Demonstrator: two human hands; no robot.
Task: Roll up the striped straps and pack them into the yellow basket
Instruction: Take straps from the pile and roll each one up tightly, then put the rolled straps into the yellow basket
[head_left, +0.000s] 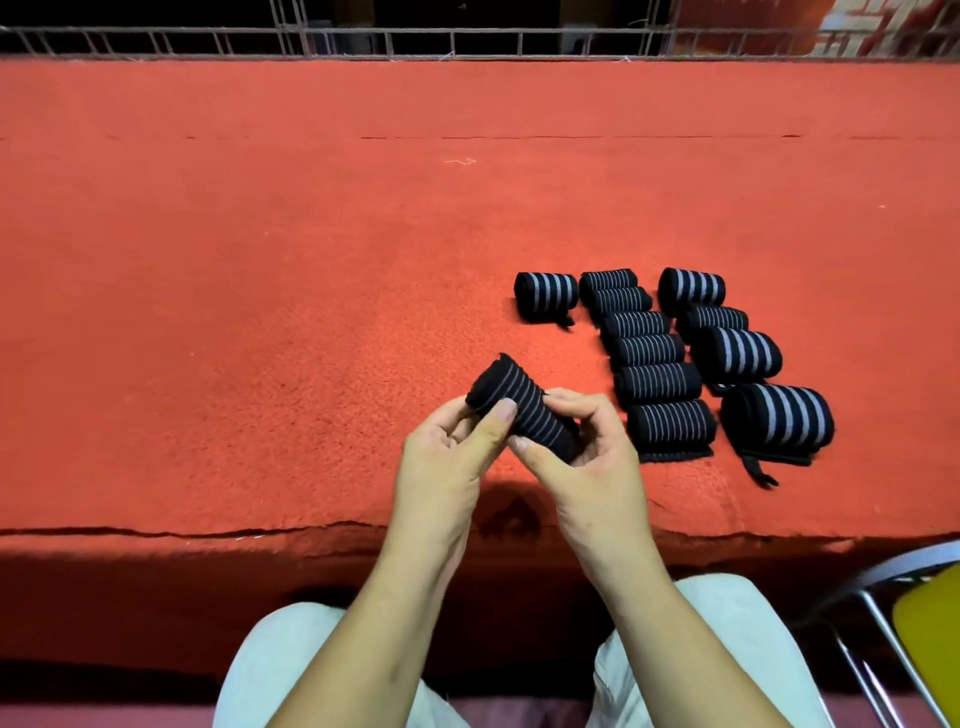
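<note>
Left hand (447, 457): fingers (498, 418) curled round the near-left end of the striped strap (524, 410), thumb pressed on top. The strap, largely coiled, sits tilted between the two sets of fingers and is lifted clear of the red counter (260, 312).

Right hand (587, 457): fingers wrapped over the strap's other end, thumb on the near side. Both wrists angle inward, and the forearms converge from the lap.

Step judged: finishing this roll. Recommended: hold thumb pressure on the outer lap so the coil cannot spring loose, align the edges, and tuck the tail before release (some finished rolls show trailing tails).

Finished rolls (657, 382) lie in rows on the counter, just right of and beyond the right fingers. A yellow object (930, 634) on a metal frame sits well right of and below the fingers. Whether it is the basket cannot be told.
</note>
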